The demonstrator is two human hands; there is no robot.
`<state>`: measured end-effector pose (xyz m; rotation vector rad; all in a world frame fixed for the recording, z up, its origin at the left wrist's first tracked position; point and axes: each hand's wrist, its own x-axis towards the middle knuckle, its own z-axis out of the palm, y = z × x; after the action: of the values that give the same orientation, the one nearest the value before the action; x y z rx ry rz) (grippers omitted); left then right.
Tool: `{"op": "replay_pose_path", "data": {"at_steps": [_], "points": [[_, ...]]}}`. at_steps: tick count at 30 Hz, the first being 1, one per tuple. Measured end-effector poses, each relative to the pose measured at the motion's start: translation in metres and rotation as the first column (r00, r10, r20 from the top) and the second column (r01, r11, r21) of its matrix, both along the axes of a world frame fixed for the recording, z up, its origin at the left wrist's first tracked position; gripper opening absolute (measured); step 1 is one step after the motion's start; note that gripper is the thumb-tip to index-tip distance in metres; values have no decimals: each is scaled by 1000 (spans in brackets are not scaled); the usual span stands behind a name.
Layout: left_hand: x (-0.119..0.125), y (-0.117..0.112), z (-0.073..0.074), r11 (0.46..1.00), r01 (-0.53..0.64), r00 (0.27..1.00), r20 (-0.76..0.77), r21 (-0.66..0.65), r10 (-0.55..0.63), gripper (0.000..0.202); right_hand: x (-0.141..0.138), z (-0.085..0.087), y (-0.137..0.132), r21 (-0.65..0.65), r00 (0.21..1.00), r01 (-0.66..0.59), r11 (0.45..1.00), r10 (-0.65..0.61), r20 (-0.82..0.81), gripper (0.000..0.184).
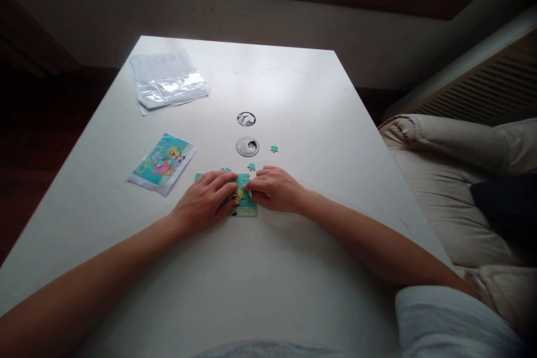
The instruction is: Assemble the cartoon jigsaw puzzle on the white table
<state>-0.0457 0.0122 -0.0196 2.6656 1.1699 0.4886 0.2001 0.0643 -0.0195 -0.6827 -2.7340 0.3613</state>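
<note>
A small, mostly assembled jigsaw puzzle (244,210) with a green and teal cartoon picture lies flat on the white table. My left hand (205,197) rests over its left part, fingers stretched out and lying on it, hiding much of the picture. At the puzzle's right edge is my right hand (277,189), its fingers bent inward and the index fingertip touching the puzzle. Whatever those fingers may pinch is hidden. Just beyond the puzzle lie a loose teal puzzle piece (251,166) and another loose piece (225,169). Farther off sits a star-like puzzle piece (274,149).
A cartoon picture packet (163,163) lies left of the puzzle. Papers in a clear plastic sleeve (168,81) are at the table's far left. Two round holes, a cable grommet (247,146) and a second opening (246,118), break the tabletop. A beige sofa (436,179) stands right.
</note>
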Motion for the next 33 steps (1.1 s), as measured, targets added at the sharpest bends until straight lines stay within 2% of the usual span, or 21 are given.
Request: {"op": "replay_pose_path", "data": {"at_steps": [4,8,13,15,17,20,22,24,29,33], "points": [[0,0,1,1000,-3,1000,1,-5,3,25,1,2,-2,65,999,-8,998,6,35,15],[0,0,1,1000,-1,1000,5,-13,2,25,6,-5,5,43,997,-27,999,30,-70,19],[0,0,1,1000,5,1000,-13,-11,-5,28,11,-8,13,83,991,-10,997,21,-135,20],[-1,1,1,1000,9,1000,-25,0,-9,31,16,-6,18,92,981,78,993,-60,-182,19],[-3,1,1,1000,7,999,-37,14,-6,34,24,-5,26,77,939,259,963,-232,-254,20],[-5,1,1,1000,7,998,-59,30,-6,37,38,-8,42,38,806,551,833,-520,-282,18],[-5,0,3,999,9,997,-74,39,-7,36,45,-12,51,39,771,620,784,-600,-214,18],[-3,-3,7,999,8,996,-94,52,-3,36,47,-16,56,36,766,634,773,-621,-166,19],[3,-9,19,998,0,984,-175,70,12,36,42,-19,52,34,793,599,800,-587,-163,18],[3,-10,19,998,-9,982,-190,63,20,38,36,-16,47,14,817,563,827,-554,-158,20]]}}
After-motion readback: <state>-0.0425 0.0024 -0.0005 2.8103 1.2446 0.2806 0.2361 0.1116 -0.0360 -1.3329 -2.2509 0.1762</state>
